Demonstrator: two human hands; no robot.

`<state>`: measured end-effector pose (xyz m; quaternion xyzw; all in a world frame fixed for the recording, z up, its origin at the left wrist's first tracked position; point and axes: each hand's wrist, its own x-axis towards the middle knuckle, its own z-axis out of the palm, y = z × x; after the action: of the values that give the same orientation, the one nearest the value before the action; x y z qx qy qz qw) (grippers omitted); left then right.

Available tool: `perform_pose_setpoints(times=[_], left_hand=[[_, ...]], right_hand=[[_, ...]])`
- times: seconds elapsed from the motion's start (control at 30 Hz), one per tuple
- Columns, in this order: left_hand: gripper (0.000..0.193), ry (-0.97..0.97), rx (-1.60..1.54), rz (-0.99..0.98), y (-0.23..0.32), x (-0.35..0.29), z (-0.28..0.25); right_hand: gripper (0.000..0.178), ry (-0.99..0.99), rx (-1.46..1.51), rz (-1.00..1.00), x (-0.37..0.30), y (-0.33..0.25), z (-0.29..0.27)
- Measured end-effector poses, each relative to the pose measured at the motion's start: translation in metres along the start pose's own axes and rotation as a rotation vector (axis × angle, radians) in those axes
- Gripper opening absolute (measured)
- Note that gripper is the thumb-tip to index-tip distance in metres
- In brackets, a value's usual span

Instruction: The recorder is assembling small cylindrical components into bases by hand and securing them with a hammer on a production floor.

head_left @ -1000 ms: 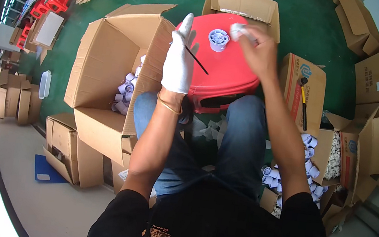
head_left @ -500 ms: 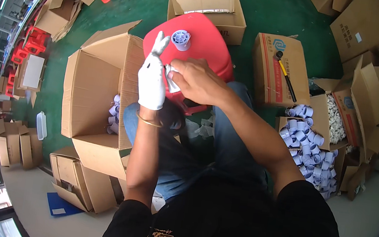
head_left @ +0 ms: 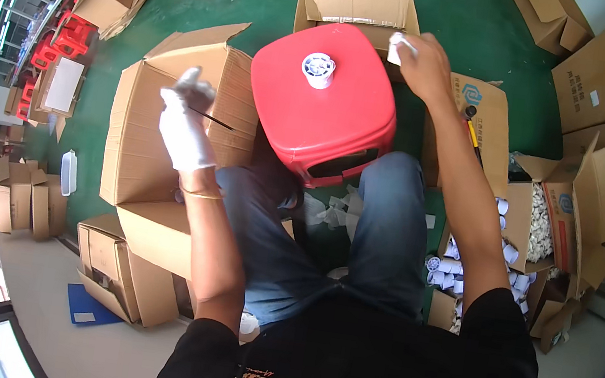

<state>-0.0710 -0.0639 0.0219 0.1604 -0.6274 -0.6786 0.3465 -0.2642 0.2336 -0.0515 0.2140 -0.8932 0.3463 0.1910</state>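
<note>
My left hand (head_left: 186,122), in a white glove, is raised in front of the big open carton at the left. Its fingers are closed around a thin dark rod (head_left: 212,119) that sticks out to the right. My bare right hand (head_left: 422,63) is beyond the right side of the red stool (head_left: 319,126), pinching a small white piece (head_left: 401,48) whose kind I cannot make out. On the stool's top stands a pale, round plastic part (head_left: 318,71) with a spoked end facing up. Neither hand touches it.
The large open carton (head_left: 161,146) stands to my left, another open carton (head_left: 359,4) behind the stool. A yellow-and-black tool (head_left: 473,128) lies on a carton at the right. Beside it are pale lilac plastic parts (head_left: 450,268) and a box of small white pieces (head_left: 540,222).
My hands were together over the stool's left edge and have moved apart: the left toward the carton, the right away to the far right with the white piece. The plastic part stayed on the stool.
</note>
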Motion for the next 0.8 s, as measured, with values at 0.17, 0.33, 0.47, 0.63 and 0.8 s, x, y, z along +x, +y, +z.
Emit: perform_pose_setpoints(times=[0.17, 0.33, 0.47, 0.63, 0.8], left_hand=[[0.051, -0.017, 0.041, -0.181, -0.032, 0.002, -0.004], [0.044, -0.142, 0.387, -0.003, -0.044, 0.003, -0.006], [0.033, -0.425, 0.451, 0.309, -0.060, 0.005, 0.045], [0.030, -1.039, 1.084, 0.760, -0.068, 0.019, 0.110], [0.032, -1.285, 1.169, 0.269, -0.117, 0.084, 0.103]], right_hand=[[0.031, -0.263, -0.074, -0.024, 0.027, -0.007, 0.060], [0.038, -0.083, 0.113, -0.094, 0.007, -0.024, 0.043], [0.041, 0.100, 0.185, -0.088, -0.039, -0.003, -0.003], [0.040, 0.194, 0.202, 0.321, -0.204, 0.043, -0.070], [0.039, 0.096, 0.005, 0.860, -0.417, 0.055, -0.098]])
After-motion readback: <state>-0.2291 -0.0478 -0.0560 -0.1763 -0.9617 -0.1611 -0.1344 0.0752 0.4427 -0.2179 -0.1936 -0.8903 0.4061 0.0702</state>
